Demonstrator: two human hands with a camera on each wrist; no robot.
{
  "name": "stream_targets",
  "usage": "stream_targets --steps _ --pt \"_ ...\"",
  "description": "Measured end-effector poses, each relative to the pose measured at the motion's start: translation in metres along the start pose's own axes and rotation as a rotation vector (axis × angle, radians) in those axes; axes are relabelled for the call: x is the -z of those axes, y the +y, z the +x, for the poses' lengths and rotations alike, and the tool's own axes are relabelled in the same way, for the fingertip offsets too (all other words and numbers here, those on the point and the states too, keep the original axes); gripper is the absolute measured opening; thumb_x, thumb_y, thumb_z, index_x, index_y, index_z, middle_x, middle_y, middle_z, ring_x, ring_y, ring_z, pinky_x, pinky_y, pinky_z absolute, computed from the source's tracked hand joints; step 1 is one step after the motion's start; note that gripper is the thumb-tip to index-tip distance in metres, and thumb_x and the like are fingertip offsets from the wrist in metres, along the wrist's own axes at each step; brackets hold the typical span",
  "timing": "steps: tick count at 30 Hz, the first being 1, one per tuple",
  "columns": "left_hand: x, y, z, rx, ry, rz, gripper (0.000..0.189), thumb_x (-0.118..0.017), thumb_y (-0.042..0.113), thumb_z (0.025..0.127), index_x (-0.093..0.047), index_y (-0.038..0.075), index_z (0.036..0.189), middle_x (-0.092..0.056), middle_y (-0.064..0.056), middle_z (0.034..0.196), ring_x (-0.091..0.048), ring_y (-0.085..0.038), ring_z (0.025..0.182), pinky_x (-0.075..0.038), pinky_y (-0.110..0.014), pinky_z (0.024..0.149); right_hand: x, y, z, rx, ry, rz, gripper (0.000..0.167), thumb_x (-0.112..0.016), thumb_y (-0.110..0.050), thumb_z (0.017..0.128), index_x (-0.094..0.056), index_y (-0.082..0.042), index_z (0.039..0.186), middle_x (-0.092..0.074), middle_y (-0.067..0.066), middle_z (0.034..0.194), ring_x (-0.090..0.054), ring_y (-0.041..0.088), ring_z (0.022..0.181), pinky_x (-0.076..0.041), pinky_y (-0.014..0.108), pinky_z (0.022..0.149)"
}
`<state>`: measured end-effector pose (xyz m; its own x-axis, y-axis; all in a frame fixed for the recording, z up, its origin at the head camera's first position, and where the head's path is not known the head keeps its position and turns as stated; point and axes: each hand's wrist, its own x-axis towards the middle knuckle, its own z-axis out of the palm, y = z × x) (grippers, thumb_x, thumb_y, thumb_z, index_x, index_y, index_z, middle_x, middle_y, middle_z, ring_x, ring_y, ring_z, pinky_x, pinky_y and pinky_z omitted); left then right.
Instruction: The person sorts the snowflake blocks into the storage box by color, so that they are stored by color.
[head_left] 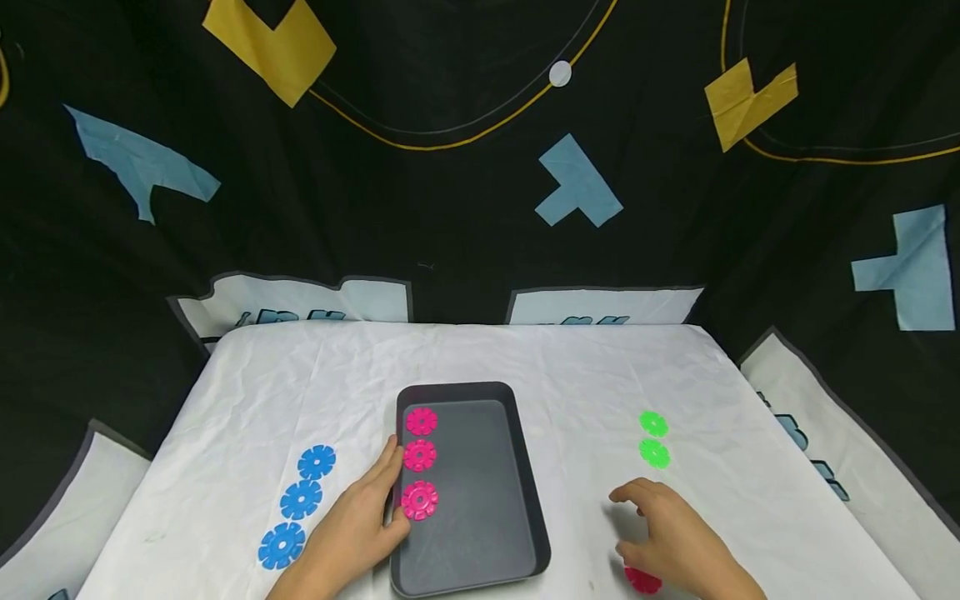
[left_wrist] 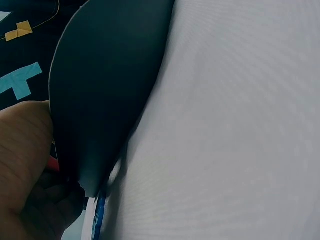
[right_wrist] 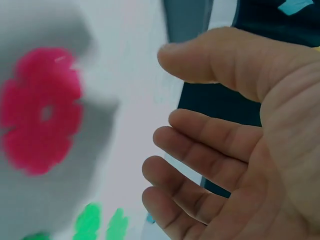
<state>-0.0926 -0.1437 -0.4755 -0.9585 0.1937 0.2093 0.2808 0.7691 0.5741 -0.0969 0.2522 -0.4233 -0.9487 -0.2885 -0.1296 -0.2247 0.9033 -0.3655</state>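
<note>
Matte dark grey tray (head_left: pixel 480 492), left hand (head_left: pixel 358 521) apparently clamped on rim (head_left: pixel 530 483), right hand (head_left: pixel 671 533) loose

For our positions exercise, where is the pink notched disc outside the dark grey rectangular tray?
In the head view, the pink disc is at the bottom, right of the tray, on the white cloth, partly hidden by the right hand.

Tray (head_left: pixel 480 533) was dark grey, tray discs (head_left: pixel 427 449) hot pink. Left discs (head_left: pixel 293 504) were blue, far-right discs (head_left: pixel 655 454) bright green, near-right disc (head_left: pixel 642 581) pinkish red. Cloth (head_left: pixel 585 367) was plain white. Far curtain (head_left: pixel 450 225) was black, patterned with thin yellow and grey curves (head_left: pixel 420 148); tape pieces (head_left: pixel 582 179) on it were yellow and light blue.
</note>
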Motion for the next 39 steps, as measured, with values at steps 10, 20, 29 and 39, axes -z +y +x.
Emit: stream_targets --steps 10,20,29,39 --pt "0.001 0.0 0.001 -0.013 0.005 0.006 0.081 -0.067 0.014 0.072 -0.04 -0.003 0.146 -0.029 -0.014 0.156 -0.038 -0.021 0.135 -0.043 -0.037 0.101 -0.016 0.026 -0.023 -0.172 -0.155 0.024 0.058 -0.092 -0.032 0.053 -0.067 -0.016 0.103 -0.057 -0.004 0.101 -0.051 0.02 0.095 -0.055 0.037 0.077" --pt "0.002 -0.002 0.002 -0.025 0.006 0.005 0.079 -0.067 0.014 0.073 -0.04 -0.004 0.145 -0.029 -0.015 0.156 -0.036 -0.02 0.137 -0.042 -0.036 0.102 -0.026 0.036 -0.032 -0.183 -0.173 0.069 0.057 -0.091 -0.036 0.056 -0.066 -0.012 0.101 -0.055 -0.006 0.092 -0.048 0.018 0.089 -0.053 0.031 0.072" --pt "0.002 0.0 0.002 -0.02 0.005 0.012 0.08 -0.067 0.014 0.073 -0.04 -0.004 0.146 -0.03 -0.014 0.156 -0.037 -0.021 0.137 -0.041 -0.037 0.102 -0.031 0.033 -0.032 -0.208 -0.195 0.133 0.063 -0.092 -0.041 0.051 -0.06 -0.009 0.095 -0.052 -0.001 0.084 -0.047 0.018 0.082 -0.05 0.032 0.07" --pt "0.002 0.001 0.0 -0.005 -0.009 -0.005 0.08 -0.066 0.013 0.072 -0.039 -0.004 0.146 -0.029 -0.014 0.156 -0.036 -0.021 0.137 -0.042 -0.037 0.102 -0.039 0.016 -0.036 -0.207 -0.104 0.064 0.051 -0.088 -0.026 0.058 -0.059 -0.012 0.098 -0.05 -0.004 0.081 -0.046 0.014 0.074 -0.049 0.03 0.065"
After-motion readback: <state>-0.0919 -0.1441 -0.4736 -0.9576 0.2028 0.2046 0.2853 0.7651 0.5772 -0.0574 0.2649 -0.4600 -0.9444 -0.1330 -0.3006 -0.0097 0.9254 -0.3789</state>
